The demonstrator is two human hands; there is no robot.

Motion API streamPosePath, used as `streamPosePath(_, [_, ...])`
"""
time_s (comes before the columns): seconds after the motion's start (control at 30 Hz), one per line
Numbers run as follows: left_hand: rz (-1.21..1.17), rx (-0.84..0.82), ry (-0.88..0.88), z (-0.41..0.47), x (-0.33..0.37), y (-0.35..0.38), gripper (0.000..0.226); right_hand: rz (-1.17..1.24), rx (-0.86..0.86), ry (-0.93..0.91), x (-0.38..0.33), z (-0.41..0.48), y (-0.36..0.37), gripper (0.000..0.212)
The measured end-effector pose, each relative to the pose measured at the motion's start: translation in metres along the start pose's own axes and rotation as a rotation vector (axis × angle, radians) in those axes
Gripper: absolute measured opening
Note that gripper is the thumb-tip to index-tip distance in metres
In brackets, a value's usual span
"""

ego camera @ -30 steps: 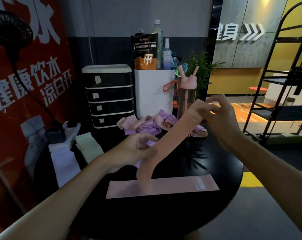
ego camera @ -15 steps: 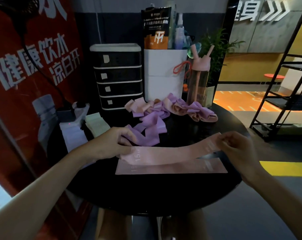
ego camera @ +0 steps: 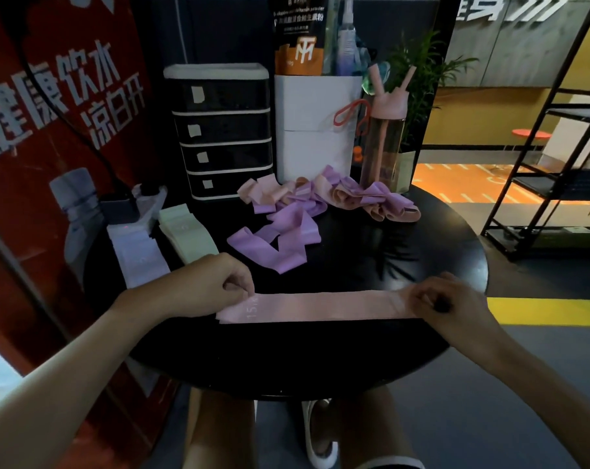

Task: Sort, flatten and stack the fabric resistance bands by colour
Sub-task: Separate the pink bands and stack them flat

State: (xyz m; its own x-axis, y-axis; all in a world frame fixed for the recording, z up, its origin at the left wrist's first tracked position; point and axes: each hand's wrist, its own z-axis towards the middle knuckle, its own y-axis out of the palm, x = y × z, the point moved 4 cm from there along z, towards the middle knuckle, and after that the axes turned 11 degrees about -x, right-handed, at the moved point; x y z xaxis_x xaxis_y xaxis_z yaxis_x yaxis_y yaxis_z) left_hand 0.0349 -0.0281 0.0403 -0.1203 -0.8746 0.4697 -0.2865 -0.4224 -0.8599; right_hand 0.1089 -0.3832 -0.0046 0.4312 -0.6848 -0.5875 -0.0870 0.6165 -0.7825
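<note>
On pink band [ego camera: 320, 307] — white "15"

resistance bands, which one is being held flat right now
The pink band at the table's near edge, pinched at both ends; the purple band behind it lies twisted.

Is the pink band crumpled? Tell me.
No: the pink band is stretched out flat between the left hand and the right hand, each gripping one end.

Reaching forward and set wide apart, the left hand [ego camera: 216, 286] and right hand [ego camera: 447, 299], knuckles up and fingers curled, pinch opposite ends of a flat pink fabric band [ego camera: 320, 306].
</note>
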Motion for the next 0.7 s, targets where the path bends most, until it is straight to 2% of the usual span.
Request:
streamPosePath(0.07, [0.087,-0.004,-0.003,-0.005,0.003,0.002,0.006,-0.060,-0.047,-0.020,0.003,-0.004,-0.001,0.009])
streamPosePath(0.2, [0.204,-0.076,0.018,-0.010,0.006,0.013,0.039,-0.057,-0.217,-0.120,0.009,-0.004,-0.008,0.035])
streamPosePath(0.27, [0.187,-0.078,0.027,-0.011,0.006,0.016,0.042,-0.073,-0.266,-0.141,0.012,-0.003,-0.010,0.037])
streamPosePath(0.47, [0.176,0.027,0.145,-0.011,0.005,0.019,0.021,-0.085,-0.259,-0.203,0.015,0.005,-0.013,0.020])
streamPosePath(0.7, [0.211,0.056,0.141,-0.009,-0.002,0.022,0.025,-0.080,-0.228,-0.178,0.017,0.014,-0.012,0.017])
